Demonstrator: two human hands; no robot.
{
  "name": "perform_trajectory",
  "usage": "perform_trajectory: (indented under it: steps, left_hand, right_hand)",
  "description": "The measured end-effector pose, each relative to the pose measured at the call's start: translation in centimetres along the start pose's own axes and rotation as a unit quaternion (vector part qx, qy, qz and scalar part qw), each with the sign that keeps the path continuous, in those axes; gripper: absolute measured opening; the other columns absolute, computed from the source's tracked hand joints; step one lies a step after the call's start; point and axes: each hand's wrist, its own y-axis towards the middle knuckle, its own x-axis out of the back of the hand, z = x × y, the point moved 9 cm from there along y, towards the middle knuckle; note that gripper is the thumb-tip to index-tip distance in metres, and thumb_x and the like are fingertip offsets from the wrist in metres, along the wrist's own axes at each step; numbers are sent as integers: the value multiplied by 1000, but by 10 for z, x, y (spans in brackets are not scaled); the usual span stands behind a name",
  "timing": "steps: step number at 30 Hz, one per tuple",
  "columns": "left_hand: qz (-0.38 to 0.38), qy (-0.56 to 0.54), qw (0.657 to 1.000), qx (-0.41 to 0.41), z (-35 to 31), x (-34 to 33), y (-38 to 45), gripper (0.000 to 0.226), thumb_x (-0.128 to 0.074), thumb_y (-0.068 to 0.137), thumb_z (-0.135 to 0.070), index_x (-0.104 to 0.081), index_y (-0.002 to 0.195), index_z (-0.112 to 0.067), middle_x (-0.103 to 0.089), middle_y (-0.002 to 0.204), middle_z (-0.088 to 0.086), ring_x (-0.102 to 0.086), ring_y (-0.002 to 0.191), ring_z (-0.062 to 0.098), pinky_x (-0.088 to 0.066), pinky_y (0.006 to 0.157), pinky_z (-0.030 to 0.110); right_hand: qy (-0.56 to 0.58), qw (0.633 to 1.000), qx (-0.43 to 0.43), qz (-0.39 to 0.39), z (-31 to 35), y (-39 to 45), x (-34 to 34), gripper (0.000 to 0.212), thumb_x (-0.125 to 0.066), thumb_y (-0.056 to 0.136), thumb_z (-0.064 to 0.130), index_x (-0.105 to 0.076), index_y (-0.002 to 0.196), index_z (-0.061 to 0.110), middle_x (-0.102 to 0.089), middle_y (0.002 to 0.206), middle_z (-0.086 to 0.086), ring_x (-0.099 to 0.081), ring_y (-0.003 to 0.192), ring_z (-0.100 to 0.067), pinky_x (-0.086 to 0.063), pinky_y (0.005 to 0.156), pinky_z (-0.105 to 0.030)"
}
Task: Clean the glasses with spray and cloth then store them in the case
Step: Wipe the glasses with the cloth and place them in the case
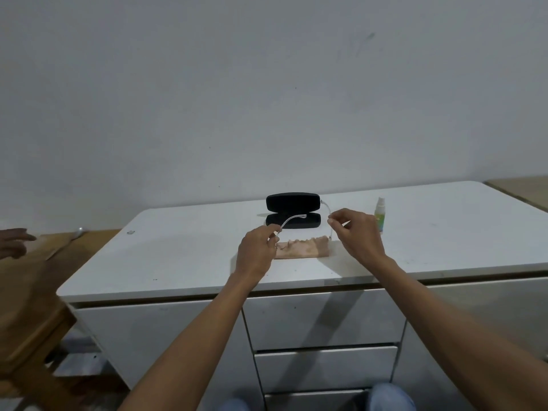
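Clear-framed glasses [292, 218] hang just above the white desk, their thin temples spread out toward the case. My left hand [257, 253] pinches the left temple near its hinge, and my right hand [357, 232] pinches the right temple. Under the glasses lies a pale pink cloth [302, 250], flat on the desk. Behind it a black glasses case [293, 209] stands open, lid upright. A small spray bottle [379, 214] with a white cap stands upright to the right of my right hand.
The white desk [178, 262] has drawers below its front edge. A wooden table [32, 286] adjoins on the left, where another person's hand [13, 243] rests. A grey wall rises close behind the desk.
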Motion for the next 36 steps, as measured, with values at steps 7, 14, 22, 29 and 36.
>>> perform_trajectory:
  steps: [7, 14, 22, 29, 36]
  left_hand:
    - [127, 100, 983, -87, -2, -27, 3, 37, -55, 100, -13, -70, 129, -31, -55, 100, -1, -52, 95, 14, -47, 76, 31]
    - [130, -102, 986, 26, 25, -22, 13, 30, -64, 94, 0, -79, 113, -18, -64, 96, -1, -60, 88, 12, -46, 74, 13]
    - [138, -239, 952, 134, 51, -22, 17, 23, -69, 89, 3, -81, 101, -12, -70, 83, 3, -63, 83, 20, -55, 76, 32]
    - [62, -134, 989, 13, 16, 6, 14, 20, -72, 90, -24, -78, 107, -31, -73, 95, -7, -64, 82, 12, -48, 71, 13]
    - [131, 34, 989, -58, 0, -3, 7, 26, -69, 82, -47, -80, 103, -37, -73, 108, -13, -57, 99, 8, -49, 83, 32]
  right_hand:
    - [-6, 999, 16, 37, 3, 5, -7, 13, -74, 92, 30, -81, 99, 21, -80, 88, 4, -73, 72, -13, -61, 78, -38]
    - [-75, 988, 72, 118, 25, 10, -31, 18, -70, 96, 30, -81, 109, 27, -79, 104, 4, -64, 81, -12, -45, 69, -29]
    - [-206, 943, 139, 222, 40, 3, -67, 27, -61, 99, 24, -78, 114, 37, -70, 105, 2, -59, 105, -23, -49, 71, -35]
    - [-144, 962, 100, 212, 31, 0, -55, 32, -67, 96, 29, -70, 128, 33, -76, 109, 10, -53, 112, -17, -50, 81, -37]
    - [-168, 946, 81, 265, 25, -7, -55, 37, -70, 91, 46, -72, 126, 34, -72, 122, 6, -49, 123, -17, -46, 86, -34]
